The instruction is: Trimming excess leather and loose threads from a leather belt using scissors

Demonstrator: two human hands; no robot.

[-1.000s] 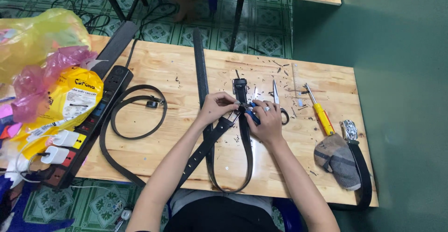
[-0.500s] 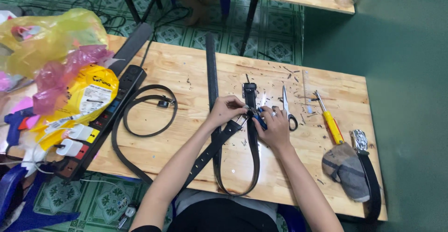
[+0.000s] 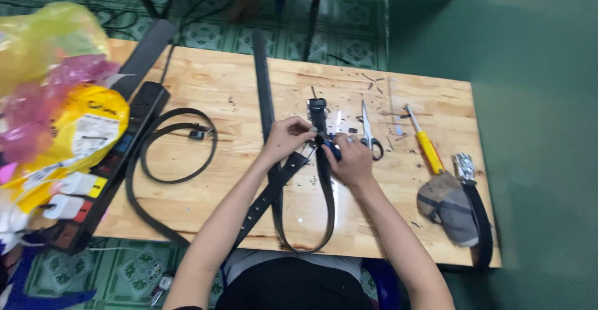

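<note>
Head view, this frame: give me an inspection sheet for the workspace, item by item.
Surface: wooden table, pale boards, small dark scraps scattered near its far edge.
Job's things: black belt looped toward the person; its buckle end lies just beyond the hands.
Clutter: scissors, yellow-handled screwdriver, second belt with cloth at right, coiled belt, long black strap, plastic bags at left.
Grips: left hand and right hand both pinch the belt near the buckle; a blue item sits by the right fingers.
Cables: power strip along the left edge.
Surroundings: green patterned floor tiles, another table's legs beyond.

Scissors [image 3: 367,129] right of belt [image 3: 324,185], seemingly apart
</note>
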